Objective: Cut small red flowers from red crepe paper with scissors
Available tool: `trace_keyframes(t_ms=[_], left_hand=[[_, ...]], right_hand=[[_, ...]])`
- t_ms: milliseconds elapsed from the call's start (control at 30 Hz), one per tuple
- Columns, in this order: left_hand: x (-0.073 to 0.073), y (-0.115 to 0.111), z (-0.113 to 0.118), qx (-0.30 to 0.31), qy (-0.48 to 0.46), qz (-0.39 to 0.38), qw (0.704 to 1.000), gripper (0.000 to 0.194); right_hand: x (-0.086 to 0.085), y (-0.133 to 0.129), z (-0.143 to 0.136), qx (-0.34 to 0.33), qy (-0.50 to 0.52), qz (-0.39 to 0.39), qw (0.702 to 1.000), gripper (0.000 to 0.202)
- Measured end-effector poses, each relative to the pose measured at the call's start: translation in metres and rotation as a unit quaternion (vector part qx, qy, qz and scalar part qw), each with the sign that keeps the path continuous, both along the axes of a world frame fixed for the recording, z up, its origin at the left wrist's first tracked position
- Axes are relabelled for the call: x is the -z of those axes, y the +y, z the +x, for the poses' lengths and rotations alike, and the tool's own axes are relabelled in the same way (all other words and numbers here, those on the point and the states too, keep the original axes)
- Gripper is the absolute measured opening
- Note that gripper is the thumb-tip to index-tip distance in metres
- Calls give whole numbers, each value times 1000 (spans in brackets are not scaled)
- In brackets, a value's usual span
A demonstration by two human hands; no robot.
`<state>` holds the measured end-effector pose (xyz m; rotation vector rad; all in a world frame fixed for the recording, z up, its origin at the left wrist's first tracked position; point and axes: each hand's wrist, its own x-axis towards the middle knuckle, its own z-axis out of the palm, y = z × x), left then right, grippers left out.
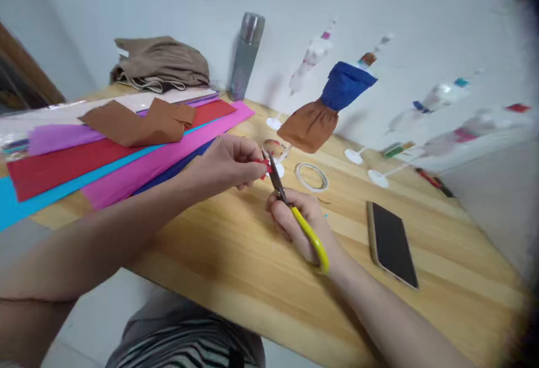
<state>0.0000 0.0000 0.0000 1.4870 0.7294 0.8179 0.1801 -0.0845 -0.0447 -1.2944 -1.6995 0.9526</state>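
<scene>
Between the thumb and fingers of my left hand (236, 163) is a small piece of red paper (268, 167). My right hand (301, 219) is closed round yellow-handled scissors (311, 236), their blades pointing up and away from me. The parted blade tips meet the red piece right beside my left fingertips. Just behind my hands stands a small doll form on a white base, dressed in a blue top (347, 84) and a gathered brown skirt (311, 125). A roll of white tape (311, 177) lies flat to the right of the blades.
Coloured paper strips, red (54, 166), pink (185, 146) and light blue (25, 208), lie left under a folded brown piece (135, 124). A flask (247, 56) and folded cloth (164, 62) stand behind. More doll forms line the wall; a phone (393, 244) lies right.
</scene>
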Motion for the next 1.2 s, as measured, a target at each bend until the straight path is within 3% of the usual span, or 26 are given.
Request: trace_keyframes(t_ms=[267, 567, 800, 1067, 1200], left_hand=[[-9, 6, -8, 20, 82, 43, 995, 8], [-9, 7, -8, 29, 73, 28, 996, 10], [0, 13, -11, 40, 47, 19, 998, 21], [16, 13, -5, 96, -11, -147, 984, 34], [19, 8, -2, 79, -33, -154, 984, 29]], right_hand=[[-1, -1, 0, -6, 6, -34, 999, 45], [0, 0, 1, -5, 13, -27, 1000, 45], [0, -1, 1, 7, 12, -33, 999, 48], [1, 0, 1, 21, 14, -26, 999, 47], [2, -1, 1, 24, 16, -29, 999, 48]])
